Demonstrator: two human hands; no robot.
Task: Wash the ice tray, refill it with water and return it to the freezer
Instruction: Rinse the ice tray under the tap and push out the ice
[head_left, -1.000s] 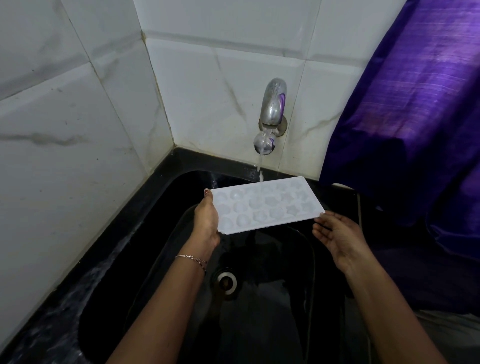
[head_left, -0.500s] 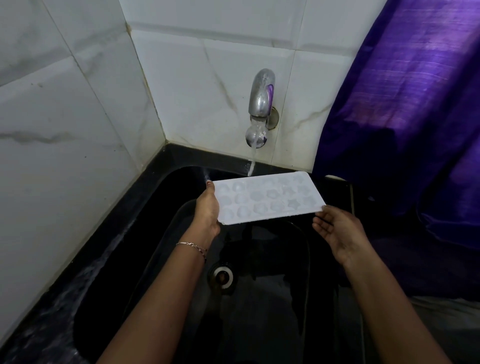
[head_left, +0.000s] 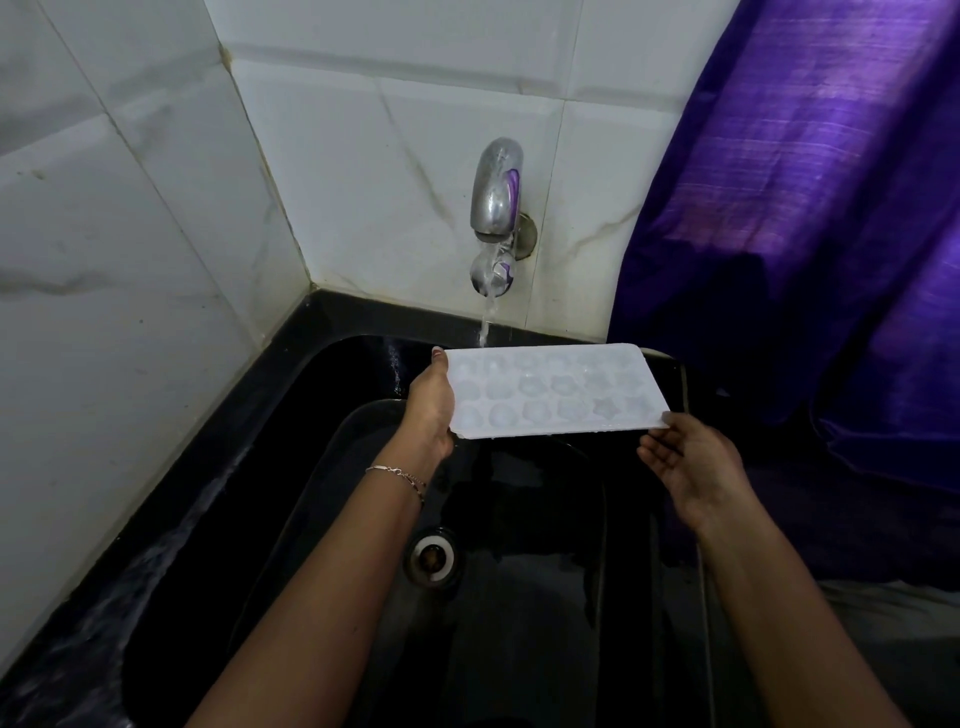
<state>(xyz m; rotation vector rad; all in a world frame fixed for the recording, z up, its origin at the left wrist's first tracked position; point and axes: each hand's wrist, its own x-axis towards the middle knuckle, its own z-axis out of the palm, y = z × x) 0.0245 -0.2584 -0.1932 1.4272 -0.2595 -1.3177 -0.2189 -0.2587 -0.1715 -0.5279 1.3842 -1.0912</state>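
White tiled walls (head_left: 130, 260) meet in a corner, with one purple curtain (head_left: 805, 208) hanging on the right. Below them sits one black sink (head_left: 519, 649). Two bare forearms reach forward over it. The left hand (head_left: 431, 405) grips the tray (head_left: 556, 389) by its left short edge, thumb lying along the top up to the far corner, the other fingers hidden underneath. The right hand (head_left: 696, 467) is turned palm up with its fingers relaxed and slightly spread, holding nothing; its fingertips (head_left: 667, 418) lie at the tray's near right corner and seem just to touch it, though the dim light makes that hard to confirm. The one tray is held roughly level above the basin, under the tap (head_left: 496, 192). It is white, rectangular with rounded corners, wet, and carries three rows of moulded cells, some round and at least one star-shaped near the right end. The single chrome tap sticks out of the back wall, and a thin stream of water (head_left: 485, 327) falls from it onto the tray's far left part. One round drain (head_left: 431, 556) sits in the basin floor below the left wrist. One thin bracelet (head_left: 400, 475) circles that wrist.
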